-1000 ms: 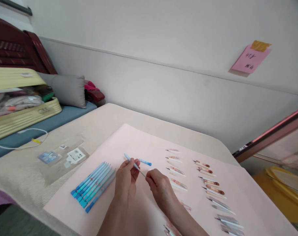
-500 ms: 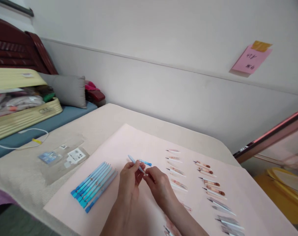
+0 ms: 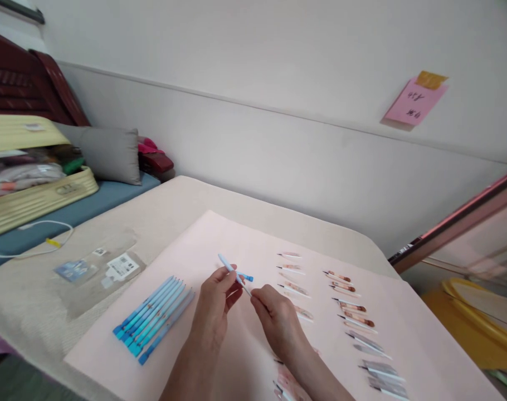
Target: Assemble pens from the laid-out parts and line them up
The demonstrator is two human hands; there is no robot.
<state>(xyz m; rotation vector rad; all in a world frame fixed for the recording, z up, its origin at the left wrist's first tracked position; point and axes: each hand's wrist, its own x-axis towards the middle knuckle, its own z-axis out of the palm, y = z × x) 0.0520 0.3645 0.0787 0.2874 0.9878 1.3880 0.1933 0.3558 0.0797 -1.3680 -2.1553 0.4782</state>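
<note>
A dark red headboard [image 3: 11, 89] stood at far left, behind an open, pale yellow case [image 3: 32, 203] packed with bundled items. A white cable [image 3: 44, 223] curled in front of the case, and a grey pillow [image 3: 105, 156] leaned beside it. On the pale cloth [image 3: 182, 200], a clear packet [image 3: 86, 298] bearing a barcode label lay flat, just left of a pink sheet [image 3: 237, 239]. Near the sheet's left edge, blue pens [image 3: 153, 314] lay side by side in a slanted row, darker ends toward the person. Above the middle of the sheet, the left hand [image 3: 218, 295] gripped a light blue pen [image 3: 225, 262] between thumb and fingers, its upper end pointing up and to the left. A short blue piece [image 3: 247, 277] lay just beyond those fingertips. The right hand [image 3: 274, 314], fingers drawn narrow, pinched the pen's thin lower end, so that the pen slanted between the two hands. Right of the hands, a column of patterned pens [image 3: 296, 289] lay on the sheet, partly hidden by the right forearm; farther right ran a second column, with brown-ended pens [image 3: 352, 306] above grey pens [image 3: 381, 368]. A pink note [image 3: 416, 103] was taped to the wall [image 3: 237, 67], and a yellow basin [image 3: 466, 323] stood past the sheet at far right.
</note>
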